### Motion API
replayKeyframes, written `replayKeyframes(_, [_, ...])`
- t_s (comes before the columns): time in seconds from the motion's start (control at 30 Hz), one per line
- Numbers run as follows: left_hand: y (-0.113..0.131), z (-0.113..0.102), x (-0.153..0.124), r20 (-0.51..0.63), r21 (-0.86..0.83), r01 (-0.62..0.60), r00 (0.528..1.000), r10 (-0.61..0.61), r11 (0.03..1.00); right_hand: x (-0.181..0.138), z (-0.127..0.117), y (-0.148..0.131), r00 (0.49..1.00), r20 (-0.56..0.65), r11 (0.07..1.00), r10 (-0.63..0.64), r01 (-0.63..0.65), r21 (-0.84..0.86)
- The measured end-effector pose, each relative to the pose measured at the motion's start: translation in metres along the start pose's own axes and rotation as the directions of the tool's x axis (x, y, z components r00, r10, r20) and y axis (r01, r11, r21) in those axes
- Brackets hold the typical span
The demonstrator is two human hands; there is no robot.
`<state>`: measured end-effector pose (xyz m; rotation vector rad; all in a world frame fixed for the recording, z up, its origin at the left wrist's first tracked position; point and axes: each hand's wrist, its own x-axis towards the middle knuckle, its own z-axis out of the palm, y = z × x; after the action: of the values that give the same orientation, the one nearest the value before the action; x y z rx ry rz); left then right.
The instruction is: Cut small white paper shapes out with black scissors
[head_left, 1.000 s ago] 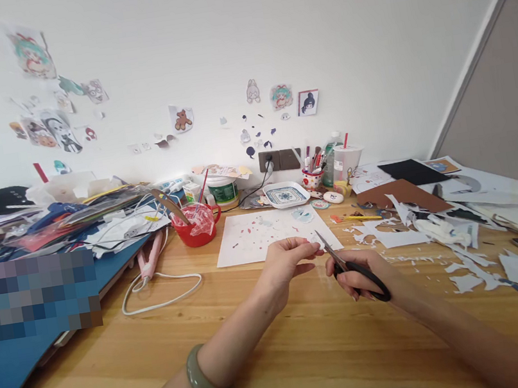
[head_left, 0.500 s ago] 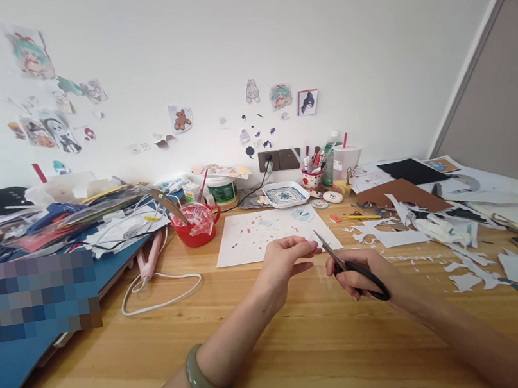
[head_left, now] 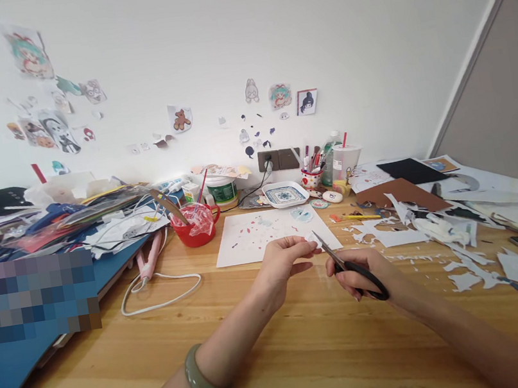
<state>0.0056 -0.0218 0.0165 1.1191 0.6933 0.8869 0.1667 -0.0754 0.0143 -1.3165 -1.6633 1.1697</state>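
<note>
My right hand [head_left: 356, 273] is closed round the black handles of a pair of scissors [head_left: 328, 247], whose metal blades point up and to the left. Opposite it, my left hand [head_left: 285, 268] pinches a small pale piece of paper [head_left: 313, 239] between thumb and fingertips. The blade tips are right beside that piece; whether they touch it I cannot tell. Behind both hands lies a white sheet [head_left: 238, 252] bearing small coloured cut pieces. A green bangle [head_left: 203, 377] circles my left wrist.
Paper scraps [head_left: 474, 269] litter the wooden table's right side. A red cup [head_left: 196, 229] and a pink tool with a white cord [head_left: 152, 262] are at the left. Toward the wall stand a patterned dish [head_left: 286, 194], a pen cup [head_left: 311, 179] and a drink cup [head_left: 346, 158].
</note>
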Motion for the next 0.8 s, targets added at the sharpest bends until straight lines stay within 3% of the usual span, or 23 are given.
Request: replayKeyframes(0.8, [0.0025,0.0008,-0.0008,0.001,0.013,0.009,1.000,-0.009,1.000,0.0039,-0.0002,0.0054,1.000,0.028,1.000,0.003,-0.003,-0.019])
